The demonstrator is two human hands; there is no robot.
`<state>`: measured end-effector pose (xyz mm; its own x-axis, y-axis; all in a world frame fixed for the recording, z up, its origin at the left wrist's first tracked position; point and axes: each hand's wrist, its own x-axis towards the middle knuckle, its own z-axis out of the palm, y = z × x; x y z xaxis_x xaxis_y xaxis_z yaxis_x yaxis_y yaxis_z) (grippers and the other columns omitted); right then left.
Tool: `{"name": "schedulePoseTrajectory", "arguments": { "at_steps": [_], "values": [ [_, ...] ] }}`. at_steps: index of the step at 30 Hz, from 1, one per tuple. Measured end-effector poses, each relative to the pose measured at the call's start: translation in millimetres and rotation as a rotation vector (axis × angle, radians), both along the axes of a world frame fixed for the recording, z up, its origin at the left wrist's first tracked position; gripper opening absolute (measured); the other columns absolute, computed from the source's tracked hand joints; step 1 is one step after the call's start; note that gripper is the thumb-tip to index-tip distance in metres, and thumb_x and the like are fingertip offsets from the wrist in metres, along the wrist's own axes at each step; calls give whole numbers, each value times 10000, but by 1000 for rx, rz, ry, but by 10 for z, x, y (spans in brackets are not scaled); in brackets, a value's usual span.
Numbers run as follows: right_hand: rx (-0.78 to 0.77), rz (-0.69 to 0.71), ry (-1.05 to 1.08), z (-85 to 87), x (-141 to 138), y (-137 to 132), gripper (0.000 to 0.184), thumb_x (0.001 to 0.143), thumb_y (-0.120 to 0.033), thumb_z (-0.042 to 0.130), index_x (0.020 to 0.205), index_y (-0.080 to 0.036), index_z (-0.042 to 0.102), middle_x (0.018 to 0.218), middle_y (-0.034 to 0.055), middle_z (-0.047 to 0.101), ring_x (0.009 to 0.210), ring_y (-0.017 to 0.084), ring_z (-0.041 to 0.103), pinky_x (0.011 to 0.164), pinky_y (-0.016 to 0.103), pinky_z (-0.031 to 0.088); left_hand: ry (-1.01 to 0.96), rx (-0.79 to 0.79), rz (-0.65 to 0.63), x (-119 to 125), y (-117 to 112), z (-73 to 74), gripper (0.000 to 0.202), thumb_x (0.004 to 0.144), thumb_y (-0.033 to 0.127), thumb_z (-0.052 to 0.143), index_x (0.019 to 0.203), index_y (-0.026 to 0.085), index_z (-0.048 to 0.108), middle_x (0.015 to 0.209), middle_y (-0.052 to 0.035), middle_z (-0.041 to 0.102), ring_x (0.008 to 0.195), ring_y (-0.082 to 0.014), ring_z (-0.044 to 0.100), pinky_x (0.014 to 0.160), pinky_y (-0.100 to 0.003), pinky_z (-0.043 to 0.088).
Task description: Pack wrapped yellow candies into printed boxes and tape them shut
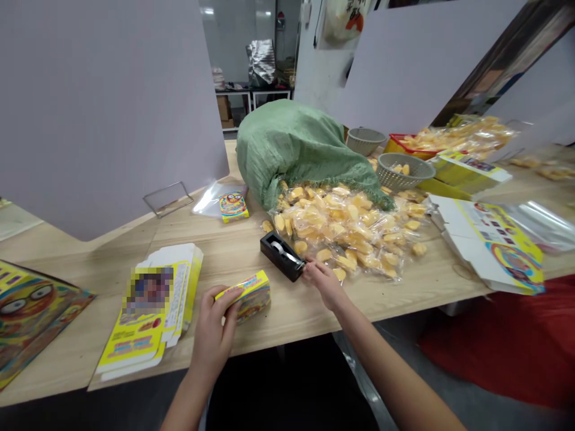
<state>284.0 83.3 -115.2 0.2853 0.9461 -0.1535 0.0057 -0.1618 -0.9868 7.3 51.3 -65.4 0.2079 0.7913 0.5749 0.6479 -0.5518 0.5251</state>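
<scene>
My left hand (214, 326) is closed round a small yellow printed box (248, 294) that rests on the wooden table (296, 311) near its front edge. My right hand (320, 280) reaches to the near end of a black tape dispenser (282, 255), fingertips pinched at its cutter end; what they grip is too small to make out. Just behind the dispenser lies a heap of yellow snacks in clear wrappers (350, 230), spilling from a green woven sack (296, 149).
A stack of flat yellow box blanks (153, 308) lies left of my left hand. Another small assembled box (233, 206) sits further back. Grey baskets (404, 170), flat printed cartons (494, 245) and more snack bags are at the right. A white divider panel (103, 108) stands at the left.
</scene>
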Motion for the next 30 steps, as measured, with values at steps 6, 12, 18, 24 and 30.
{"name": "schedulePoseTrajectory", "arguments": {
  "at_steps": [6, 12, 18, 24, 30],
  "values": [
    [120, -162, -177, -117, -203, -201, 381, 783, -549, 585, 684, -183, 620, 1007, 107, 608, 1019, 253, 546, 900, 421, 471, 16, 4, 15, 193, 10, 65, 218, 907, 159, 505, 1100, 234, 571, 1061, -57, 522, 1007, -193, 544, 853, -351, 508],
    [163, 106, -27, 473, -642, -553, 390, 877, -433, 538, 1173, -198, 634, 705, 7, 588, 588, 136, 520, 531, 264, 470, 98, -37, -45, 180, -22, 200, 227, 909, 126, 485, 1084, 223, 590, 1071, -62, 511, 1012, -176, 550, 868, -327, 512],
    [200, 223, 75, 779, -1060, -540, 659, 882, -384, 522, 1478, -197, 312, 682, -19, 569, 591, 129, 518, 545, 254, 468, 33, 66, 7, 191, -41, 89, 231, 901, 131, 495, 1088, 242, 572, 1076, -47, 552, 990, -168, 581, 836, -318, 537],
    [184, 229, -3, 695, -1136, -490, 651, 884, -359, 496, 1474, -165, 301, 707, -1, 577, 659, 161, 570, 635, 298, 504, 77, 20, 18, 157, -68, -121, 286, 902, 174, 496, 1157, 252, 599, 1173, -81, 509, 1048, -207, 557, 849, -361, 542],
    [195, 222, -85, 598, -1137, -484, 673, 895, -351, 489, 1487, -172, 226, 714, -2, 590, 649, 167, 562, 646, 308, 501, 149, -52, 6, 136, -70, -130, 339, 912, 214, 488, 1223, 279, 608, 1182, -82, 509, 1079, -225, 548, 876, -379, 545]
  ]
}}
